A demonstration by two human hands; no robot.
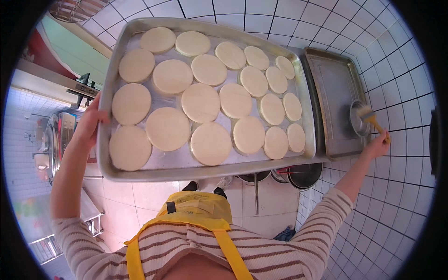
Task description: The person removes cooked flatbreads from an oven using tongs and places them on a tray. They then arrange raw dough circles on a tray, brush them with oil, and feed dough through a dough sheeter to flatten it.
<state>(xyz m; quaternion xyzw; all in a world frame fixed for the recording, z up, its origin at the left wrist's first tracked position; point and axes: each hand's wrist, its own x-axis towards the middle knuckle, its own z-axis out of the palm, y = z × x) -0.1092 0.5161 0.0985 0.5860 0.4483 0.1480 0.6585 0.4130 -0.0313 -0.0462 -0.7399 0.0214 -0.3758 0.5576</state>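
Note:
A large metal baking tray point(206, 173) lies in front of me, lined with a clear sheet and bearing several flat round dough discs point(200, 103). My left hand point(91, 120) grips the tray's left rim. Off to the right, my right hand point(378, 145) holds a pastry brush point(371, 120) by its yellow handle. The bristles are slightly blurred and are over a small metal bowl point(357, 127). That bowl sits at the right side of a second, darker baking tray point(337, 80), which holds no dough discs.
A white tiled wall point(297, 21) runs behind the trays and down the right side. Below the counter stand dark round pots or pans point(304, 175), one with a long handle. At left are a digital scale-like device point(85, 87) and a metal rack point(92, 224).

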